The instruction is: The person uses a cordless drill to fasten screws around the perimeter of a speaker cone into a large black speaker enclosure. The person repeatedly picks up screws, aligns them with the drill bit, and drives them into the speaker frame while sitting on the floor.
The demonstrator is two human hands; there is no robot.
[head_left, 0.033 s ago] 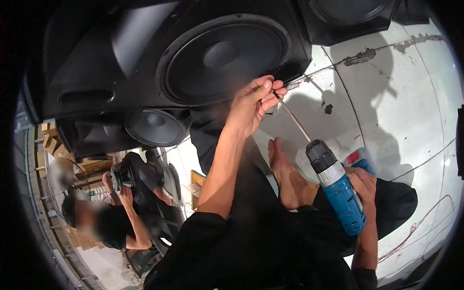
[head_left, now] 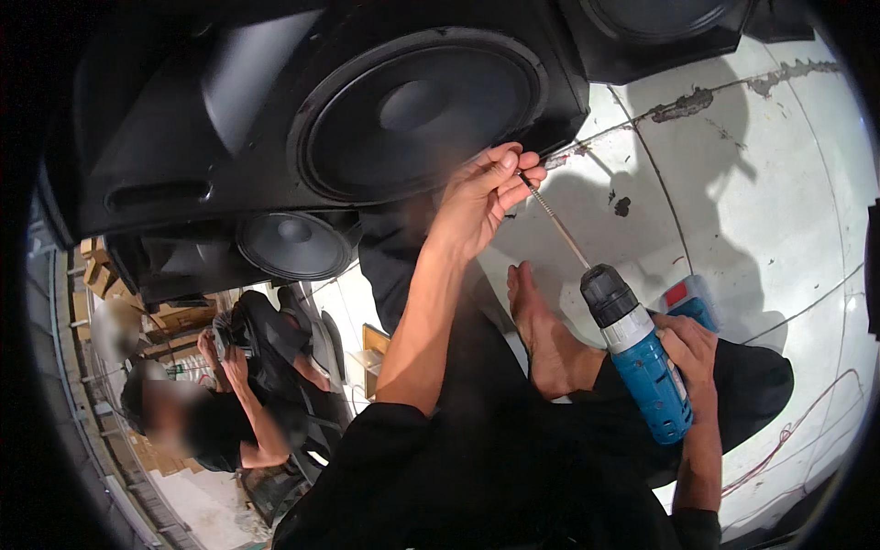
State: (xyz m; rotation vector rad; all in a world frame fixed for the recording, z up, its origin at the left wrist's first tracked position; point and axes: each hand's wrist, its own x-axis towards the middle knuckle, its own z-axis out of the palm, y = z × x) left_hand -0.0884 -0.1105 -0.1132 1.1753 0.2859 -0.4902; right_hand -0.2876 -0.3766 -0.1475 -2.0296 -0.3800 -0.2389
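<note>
My right hand (head_left: 689, 353) grips a blue cordless drill (head_left: 649, 380) with a black chuck, tilted up and to the left. From the chuck runs a long, thin driver bit (head_left: 570, 236), spiral-looking near its far end. At that end, the fingers of my left hand (head_left: 488, 188) pinch a small dark screw (head_left: 522, 174), largely hidden by the fingertips. Just beyond my left hand stands a large black speaker cabinet (head_left: 247, 179) with a round woofer cone (head_left: 422, 115); the hand overlaps its lower edge in view, and I cannot tell whether they touch.
A blue battery-like block (head_left: 689, 301) with a red patch lies on the white tiled floor by my right knee. Another speaker (head_left: 293, 246) stands at left, one more (head_left: 655, 46) at far right. A co-worker (head_left: 211, 412) sits at left. Thin red wire (head_left: 784, 435) lies at right.
The large speaker sits slightly further left in the picture, and more of the blue block shows beside my right hand. The co-worker's hands have shifted a little. My grip is the same.
</note>
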